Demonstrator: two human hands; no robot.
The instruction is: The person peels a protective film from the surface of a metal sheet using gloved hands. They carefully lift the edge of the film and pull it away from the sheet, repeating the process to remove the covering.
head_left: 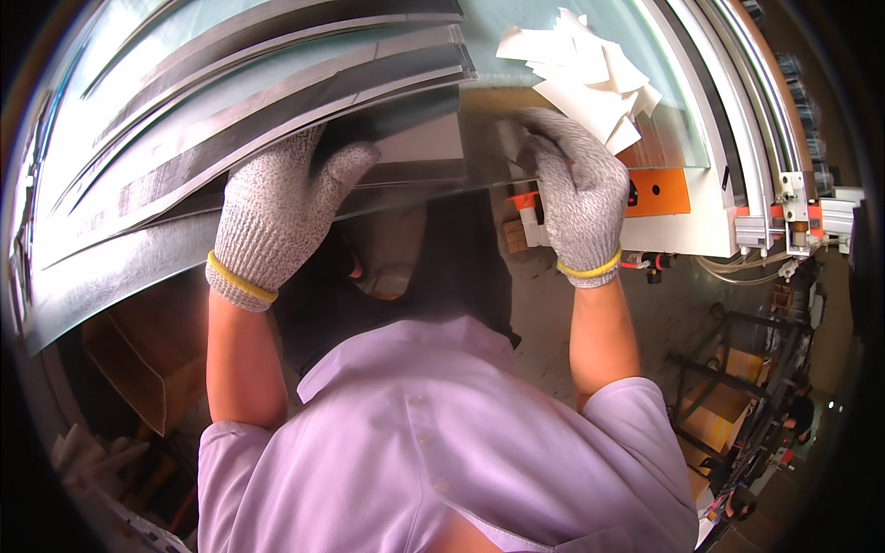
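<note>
My left hand [278, 207], in a grey knitted glove with a yellow cuff, lies back upward at the near edge of the glass sheet. Its thumb is stretched away to the right; its fingers point forward and their tips are hidden beneath a long dark glossy strip [304, 109]. Just right of the thumb is a flat dark panel [419, 170] with a pale reflection. My right hand [585, 189], gloved likewise, is curled inward beside the panel's right end. Its fingertips are close together and smeared by motion, so what they pinch cannot be made out.
More dark strips [304, 28] are spread across the glass top [498, 14]. White paper pieces [590, 74] lie heaped beyond my right hand. An orange plate [662, 195] and metal rails [761, 184] stand to the right. A cardboard box [152, 359] sits below left.
</note>
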